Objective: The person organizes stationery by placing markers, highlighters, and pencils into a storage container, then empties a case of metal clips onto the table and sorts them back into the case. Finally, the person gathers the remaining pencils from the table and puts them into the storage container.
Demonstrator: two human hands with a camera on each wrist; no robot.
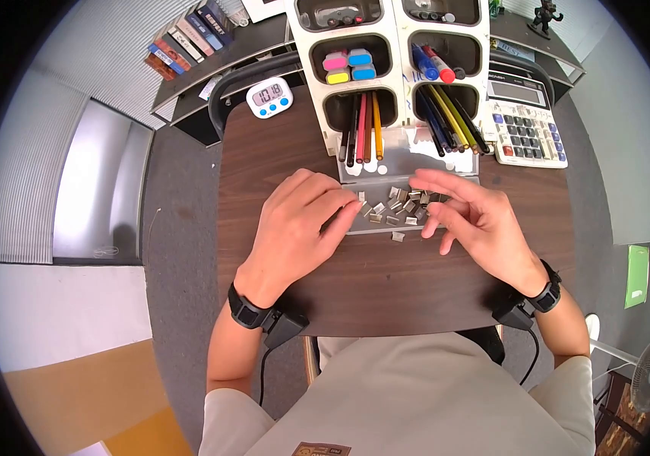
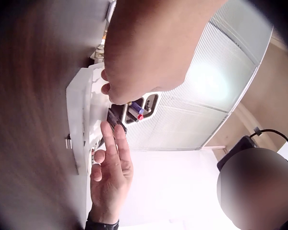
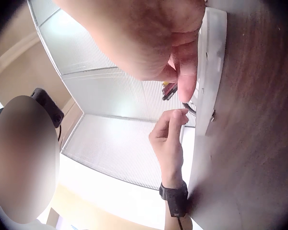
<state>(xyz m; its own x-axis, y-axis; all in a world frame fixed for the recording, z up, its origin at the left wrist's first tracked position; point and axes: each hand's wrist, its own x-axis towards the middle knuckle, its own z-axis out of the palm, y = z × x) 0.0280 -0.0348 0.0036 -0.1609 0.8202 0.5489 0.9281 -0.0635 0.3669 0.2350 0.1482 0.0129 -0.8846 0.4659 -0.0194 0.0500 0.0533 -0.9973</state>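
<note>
A shallow clear plastic box on the table holds several small silver metal clips. One loose clip lies on the wood just in front of it. My left hand is at the box's left side, thumb and forefinger pinching a small metal clip at their tips. Over the right part of the box hovers my right hand, its fingers apart and loosely bent, with nothing seen between them. The left wrist view shows that right hand with its fingers stretched forward.
Behind the box stands a white organizer with pencils, markers and highlighters. A digital timer is at back left and a calculator at back right. The dark wooden table's front edge runs close to my body.
</note>
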